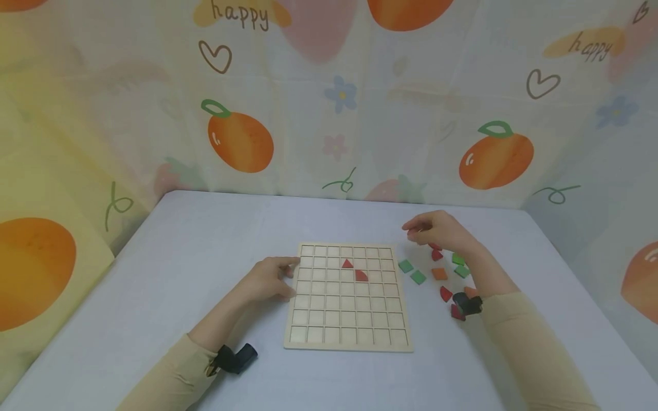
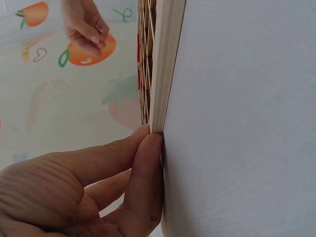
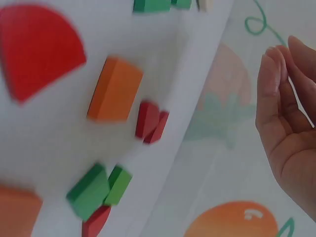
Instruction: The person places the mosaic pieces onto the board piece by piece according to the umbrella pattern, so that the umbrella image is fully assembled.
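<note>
A square pale wooden board [image 1: 352,348] with a grid of recessed cells lies on the table. My left hand [image 1: 267,279] rests at its left side, thumb and fingertips touching the rim, fingers fairly straight. The left wrist view shows those fingertips against the board edge [image 2: 165,74]. A red triangle [image 1: 347,264] and a red quarter-circle [image 1: 362,275] sit in cells of the upper half. My right hand [image 1: 437,228] is raised beyond the board's far right corner, thumb and fingertips close together. Whether a small piece is between them cannot be made out.
Right of the board lie loose pieces: green squares [image 1: 418,277], an orange square [image 1: 439,274] and several red pieces [image 1: 445,294]. Some lie under or beside the right forearm. Patterned cloth [image 1: 370,131] rises behind the table. A wrist camera [image 1: 233,358] sits on the left forearm.
</note>
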`<move>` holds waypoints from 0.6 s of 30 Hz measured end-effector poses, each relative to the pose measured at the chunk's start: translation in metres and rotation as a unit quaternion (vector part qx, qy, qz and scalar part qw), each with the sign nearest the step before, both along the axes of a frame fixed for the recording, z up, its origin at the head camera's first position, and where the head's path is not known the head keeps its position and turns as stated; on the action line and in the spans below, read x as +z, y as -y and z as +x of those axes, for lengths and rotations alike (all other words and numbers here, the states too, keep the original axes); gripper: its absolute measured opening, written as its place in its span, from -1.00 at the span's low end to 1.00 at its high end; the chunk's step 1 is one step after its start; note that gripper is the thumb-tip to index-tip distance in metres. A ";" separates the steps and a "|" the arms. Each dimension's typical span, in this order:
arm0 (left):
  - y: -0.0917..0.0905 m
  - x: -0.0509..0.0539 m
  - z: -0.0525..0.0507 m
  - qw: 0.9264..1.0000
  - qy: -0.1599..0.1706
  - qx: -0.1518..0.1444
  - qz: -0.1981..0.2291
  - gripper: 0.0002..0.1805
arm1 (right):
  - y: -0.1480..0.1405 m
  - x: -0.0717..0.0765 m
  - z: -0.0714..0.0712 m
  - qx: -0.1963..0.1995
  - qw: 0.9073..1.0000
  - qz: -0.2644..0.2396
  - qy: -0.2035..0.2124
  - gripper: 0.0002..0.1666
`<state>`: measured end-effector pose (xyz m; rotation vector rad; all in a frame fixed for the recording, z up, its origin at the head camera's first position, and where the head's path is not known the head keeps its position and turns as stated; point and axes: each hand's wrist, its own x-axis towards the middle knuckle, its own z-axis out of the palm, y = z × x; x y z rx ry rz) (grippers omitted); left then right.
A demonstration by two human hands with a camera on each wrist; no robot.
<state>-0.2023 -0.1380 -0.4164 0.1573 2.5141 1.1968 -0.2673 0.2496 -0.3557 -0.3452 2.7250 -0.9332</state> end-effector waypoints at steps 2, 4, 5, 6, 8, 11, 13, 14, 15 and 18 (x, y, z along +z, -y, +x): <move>0.000 0.000 0.000 1.000 0.002 0.002 -0.001 -0.11 | -0.010 0.000 -0.002 -0.008 1.000 0.012 -0.006 -0.59; 0.000 0.000 0.001 1.000 0.003 0.005 -0.002 -0.11 | -0.021 -0.001 -0.003 -0.013 1.000 0.013 -0.008 -0.58; -0.001 0.001 0.001 1.000 0.004 0.006 -0.002 -0.11 | -0.027 -0.001 -0.003 -0.015 1.000 0.012 -0.007 -0.58; -0.001 0.001 0.001 1.000 0.004 0.007 -0.002 -0.12 | -0.032 -0.002 -0.003 -0.019 1.000 0.008 -0.003 -0.57; -0.001 0.001 0.001 1.000 0.004 0.007 -0.002 -0.12 | -0.043 -0.002 -0.002 -0.026 1.000 0.000 0.004 -0.56; -0.001 0.002 0.002 1.000 0.002 0.006 -0.004 -0.11 | -0.055 -0.003 0.000 -0.038 0.999 -0.003 0.013 -0.54; -0.001 0.002 0.002 1.000 0.001 0.007 -0.006 -0.11 | -0.061 -0.004 0.002 -0.045 0.999 0.002 0.019 -0.52; -0.001 0.002 0.002 1.000 0.002 0.008 -0.006 -0.11 | -0.064 -0.006 0.002 -0.047 0.999 0.006 0.021 -0.51; -0.001 0.002 0.002 1.000 0.003 0.010 -0.006 -0.11 | -0.067 -0.007 0.001 -0.049 0.999 0.008 0.024 -0.51; -0.001 0.001 0.002 1.000 0.007 0.014 -0.004 -0.12 | -0.078 -0.012 -0.001 -0.054 0.998 0.020 0.028 -0.50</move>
